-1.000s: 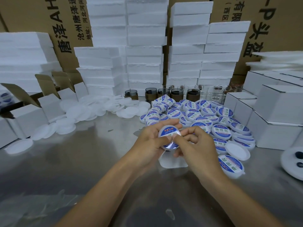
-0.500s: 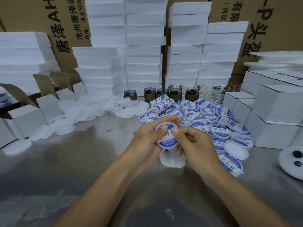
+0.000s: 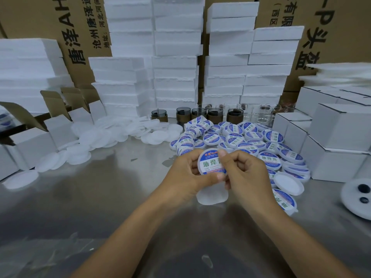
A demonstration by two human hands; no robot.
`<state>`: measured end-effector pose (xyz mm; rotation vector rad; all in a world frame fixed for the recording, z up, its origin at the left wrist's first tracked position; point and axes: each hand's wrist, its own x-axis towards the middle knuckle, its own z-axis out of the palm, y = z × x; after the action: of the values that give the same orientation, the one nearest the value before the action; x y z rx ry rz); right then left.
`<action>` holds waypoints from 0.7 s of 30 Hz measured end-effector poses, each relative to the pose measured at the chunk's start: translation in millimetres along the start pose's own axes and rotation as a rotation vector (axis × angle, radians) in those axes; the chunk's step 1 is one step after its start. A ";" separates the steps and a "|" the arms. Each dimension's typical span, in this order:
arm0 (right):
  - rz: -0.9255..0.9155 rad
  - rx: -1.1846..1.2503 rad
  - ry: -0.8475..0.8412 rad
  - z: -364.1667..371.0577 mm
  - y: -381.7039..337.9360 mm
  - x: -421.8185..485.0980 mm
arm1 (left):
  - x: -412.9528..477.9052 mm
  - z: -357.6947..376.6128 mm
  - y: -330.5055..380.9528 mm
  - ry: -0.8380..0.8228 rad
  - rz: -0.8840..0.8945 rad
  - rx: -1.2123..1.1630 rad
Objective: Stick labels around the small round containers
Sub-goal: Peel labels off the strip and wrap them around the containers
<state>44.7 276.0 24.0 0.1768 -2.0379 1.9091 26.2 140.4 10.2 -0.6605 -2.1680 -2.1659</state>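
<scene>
Now left hand (image 3: 187,174), right hand (image 3: 248,175) pinch one container (image 3: 209,164); five dark jars (image 3: 215,116) behind.

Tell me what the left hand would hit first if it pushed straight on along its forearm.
Probably the pile of labelled containers beyond the held container; depth is unclear, so the left hand might pass above it.

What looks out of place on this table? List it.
Nothing spilled or broken. The labelled containers lie in a loose heap, some tipped on edge. One unlabelled white lid sits at the heap's near edge. The left hand and right hand hold another container.
</scene>
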 end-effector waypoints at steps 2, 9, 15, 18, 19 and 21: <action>0.011 0.071 -0.008 0.9 0.3 0.1 | -0.1 -0.5 0.7 0.014 0.020 -0.020; -0.058 0.090 -0.026 -1.7 4.3 2.0 | 1.9 -1.0 3.8 0.081 0.020 -0.104; -0.108 0.055 -0.080 2.2 5.6 -1.7 | 2.7 -3.4 5.3 0.133 0.019 -0.072; -0.134 0.025 -0.090 1.8 6.9 -0.7 | 1.7 -1.9 8.5 0.143 0.020 -0.089; -0.139 0.019 -0.109 1.5 7.1 -0.7 | 1.8 -2.1 9.2 0.150 0.023 -0.097; -0.144 0.024 -0.138 0.6 7.6 -0.9 | 1.5 -2.7 10.5 0.156 0.029 -0.105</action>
<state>42.9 275.9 16.4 0.4600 -2.0291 1.8795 27.2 137.8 20.8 -0.5045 -1.9690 -2.2457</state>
